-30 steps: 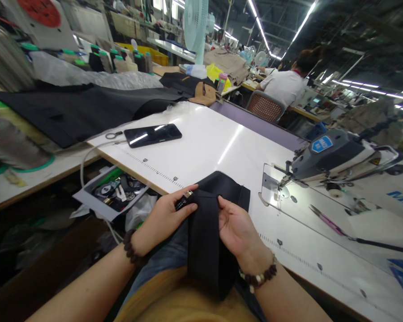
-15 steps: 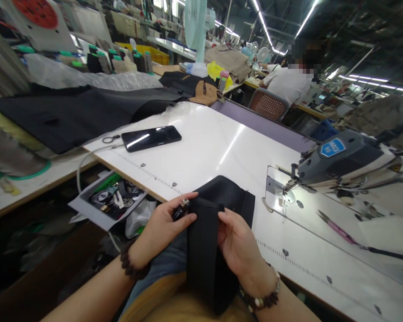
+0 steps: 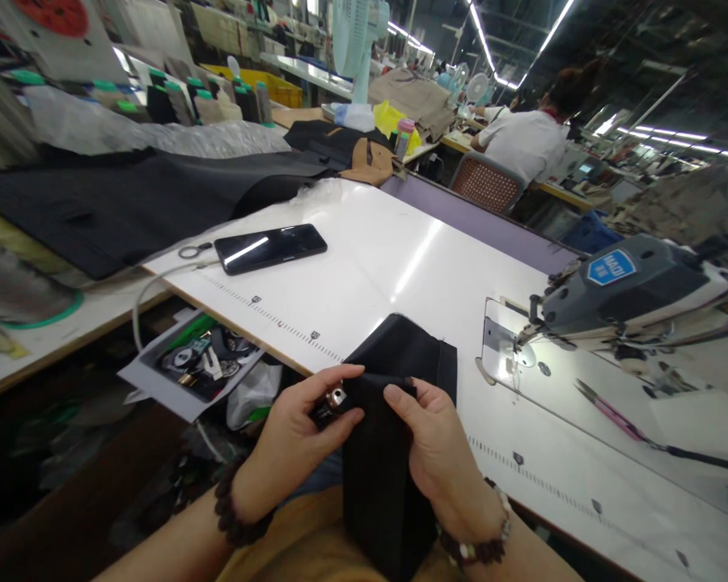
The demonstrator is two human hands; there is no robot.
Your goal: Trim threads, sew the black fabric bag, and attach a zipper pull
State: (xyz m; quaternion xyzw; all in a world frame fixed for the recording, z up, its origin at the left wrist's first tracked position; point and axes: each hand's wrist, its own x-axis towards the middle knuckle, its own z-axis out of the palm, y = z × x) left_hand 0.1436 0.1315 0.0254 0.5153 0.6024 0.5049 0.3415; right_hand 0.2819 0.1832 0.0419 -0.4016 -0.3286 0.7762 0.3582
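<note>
A piece of black fabric (image 3: 373,461) hangs folded over the table's front edge, its far end lying on the white top. My left hand (image 3: 300,420) pinches the fabric's left upper edge between thumb and forefinger. Tucked in that same hand is a small black lighter (image 3: 333,402) with a metal end; the curled fingers hide part of it. On the other side, my right hand (image 3: 433,428) grips the top fold of the fabric with thumb and fingers. The fold between both hands is drawn level, and the cloth's lower part drops toward my lap.
A sewing machine (image 3: 619,291) stands at the right, with pink-handled tweezers (image 3: 612,410) before it. A phone (image 3: 272,248) with a cable lies at the table's left. Below is an open drawer (image 3: 158,388) of small parts. A person (image 3: 522,145) sits farther back.
My right hand has turned inward and its thumb now presses over the top fold. The fabric's upper edge has been lowered slightly and turned. My left hand keeps its hold.
</note>
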